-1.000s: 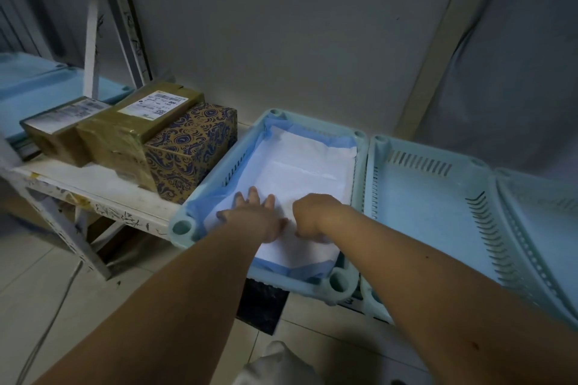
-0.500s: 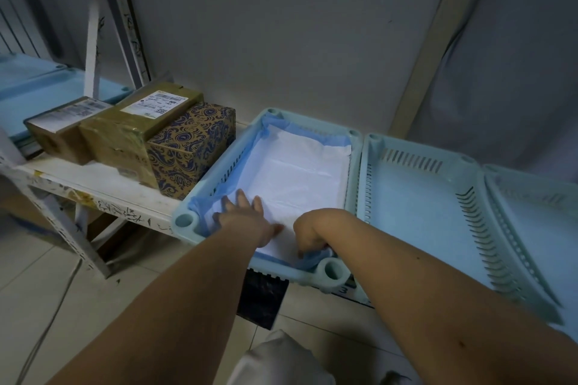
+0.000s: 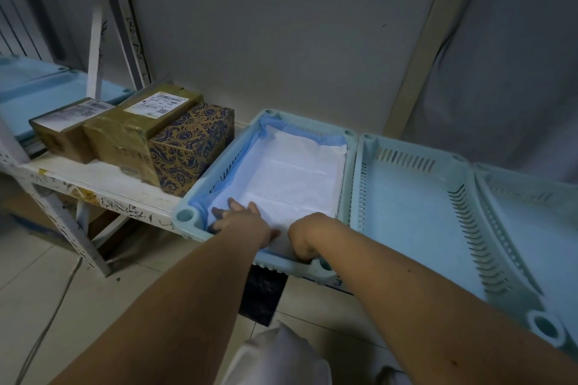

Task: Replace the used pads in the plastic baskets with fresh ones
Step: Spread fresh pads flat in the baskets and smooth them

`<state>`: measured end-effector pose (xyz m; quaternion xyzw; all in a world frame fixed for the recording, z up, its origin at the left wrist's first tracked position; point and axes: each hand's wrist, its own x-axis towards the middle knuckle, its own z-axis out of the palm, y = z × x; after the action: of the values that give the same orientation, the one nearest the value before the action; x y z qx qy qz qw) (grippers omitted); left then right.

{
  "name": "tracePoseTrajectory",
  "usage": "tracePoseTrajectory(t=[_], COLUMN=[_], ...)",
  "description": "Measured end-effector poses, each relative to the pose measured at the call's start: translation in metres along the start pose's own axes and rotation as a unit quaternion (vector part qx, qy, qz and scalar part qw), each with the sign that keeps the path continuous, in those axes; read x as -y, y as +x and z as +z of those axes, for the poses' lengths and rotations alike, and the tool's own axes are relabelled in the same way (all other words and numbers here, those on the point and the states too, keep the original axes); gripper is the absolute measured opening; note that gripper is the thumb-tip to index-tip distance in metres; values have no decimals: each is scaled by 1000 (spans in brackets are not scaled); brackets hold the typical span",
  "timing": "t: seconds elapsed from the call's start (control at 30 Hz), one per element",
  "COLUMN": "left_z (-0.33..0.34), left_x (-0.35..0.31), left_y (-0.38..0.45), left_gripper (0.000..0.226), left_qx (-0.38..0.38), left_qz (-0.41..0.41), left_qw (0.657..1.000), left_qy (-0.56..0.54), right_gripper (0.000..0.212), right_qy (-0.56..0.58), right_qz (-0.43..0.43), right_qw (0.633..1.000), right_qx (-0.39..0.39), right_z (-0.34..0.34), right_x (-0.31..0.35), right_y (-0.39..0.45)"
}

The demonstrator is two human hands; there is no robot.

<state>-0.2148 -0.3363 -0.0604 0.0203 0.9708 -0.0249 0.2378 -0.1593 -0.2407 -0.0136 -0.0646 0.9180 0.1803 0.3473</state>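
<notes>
A white pad with a blue border (image 3: 291, 178) lies inside a pale blue plastic basket (image 3: 184, 216) on a shelf. My left hand (image 3: 242, 219) rests flat on the pad near the basket's front left corner, fingers spread. My right hand (image 3: 305, 236) is curled down at the basket's front wall, fingertips tucked at the pad's near edge and hidden. To the right stand a second pale blue basket (image 3: 416, 216) and a third one (image 3: 531, 216).
Three cardboard boxes (image 3: 137, 137) sit on the white shelf (image 3: 103, 184) left of the basket. More pale blue baskets (image 3: 40, 84) are at far left. A white metal shelf leg (image 3: 72, 228) stands on the tiled floor. The grey wall is close behind.
Both hands have slid toward me along the pad, from its middle to the basket's front edge. The right hand has curled down at the front wall.
</notes>
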Motion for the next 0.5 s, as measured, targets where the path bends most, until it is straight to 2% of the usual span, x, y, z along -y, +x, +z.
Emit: tracePoseTrajectory(t=[0.07, 0.1, 0.17, 0.3, 0.4, 0.5], left_z=[-4, -6, -4, -1, 0, 1], left_x=[-2, -4, -6, -3, 0, 0], left_y=[-9, -10, -7, -1, -4, -3], left_gripper=[85, 77, 67, 79, 92, 94], left_qx=[-21, -32, -34, 8, 20, 25], left_qz=[-1, 3, 23, 7, -27, -36], left_qw=[999, 998, 997, 1000, 999, 998], left_qy=[33, 48, 58, 16, -31, -44], right_gripper=[11, 17, 43, 47, 44, 44], right_qy=[6, 25, 49, 120, 132, 141], right_qz=[1, -6, -23, -51, -68, -74], right_qw=[1000, 1000, 999, 991, 989, 987], right_qx=[-3, -4, 5, 17, 24, 34], right_z=[-3, -3, -3, 1, -1, -3], right_x=[3, 4, 7, 8, 5, 3], right_y=[1, 2, 0, 3, -9, -18])
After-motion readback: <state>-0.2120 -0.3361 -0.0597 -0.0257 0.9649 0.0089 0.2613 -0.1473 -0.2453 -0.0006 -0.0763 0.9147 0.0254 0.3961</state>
